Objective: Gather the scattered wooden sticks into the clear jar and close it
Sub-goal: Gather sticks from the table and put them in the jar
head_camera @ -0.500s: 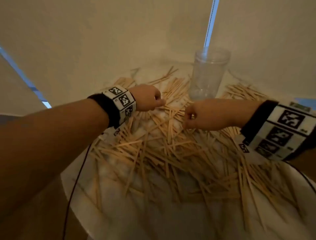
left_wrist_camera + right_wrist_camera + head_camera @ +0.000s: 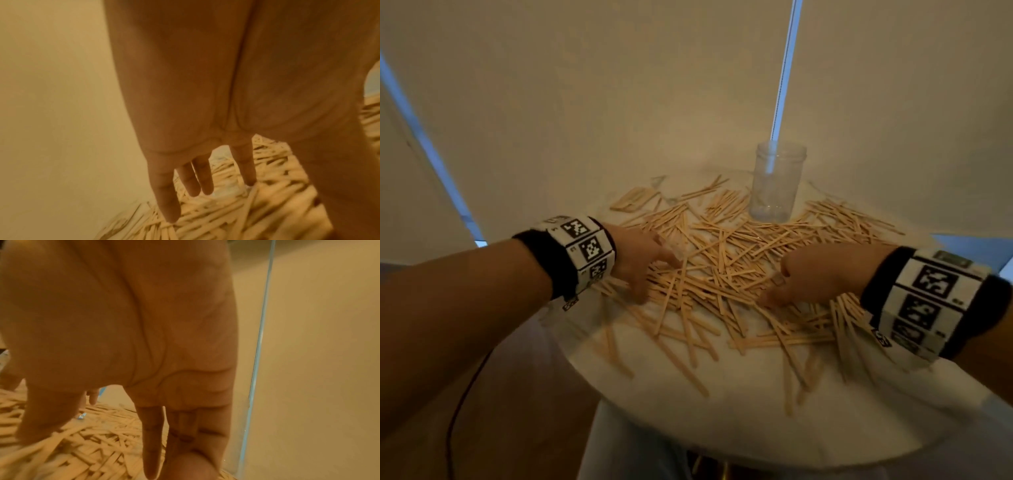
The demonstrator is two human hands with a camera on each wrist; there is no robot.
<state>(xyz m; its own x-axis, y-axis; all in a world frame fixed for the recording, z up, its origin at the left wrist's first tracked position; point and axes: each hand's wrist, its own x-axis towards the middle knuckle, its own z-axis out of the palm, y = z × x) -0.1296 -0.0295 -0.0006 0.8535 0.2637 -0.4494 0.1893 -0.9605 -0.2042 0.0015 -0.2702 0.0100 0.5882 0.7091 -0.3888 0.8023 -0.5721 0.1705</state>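
the sticks (image 2: 722, 274) are pale, bare wood with a matt, unvarnished look, flat and smooth-edged. the jar (image 2: 777, 181) near the table's far edge is clear and glossy; glass or plastic cannot be told. the round table (image 2: 722, 421) has a white, smooth top with a faint sheen. the wrist bands (image 2: 585, 250) look like matt printed panels on black cloth.

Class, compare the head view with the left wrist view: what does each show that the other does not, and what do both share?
Only the head view shows the clear jar standing upright and open with no sticks inside, the round table, the right hand and both marked wristbands. Only the left wrist view shows the palm side of the left hand, its fingers straight and spread. Both show the left hand over the scattered wooden sticks.
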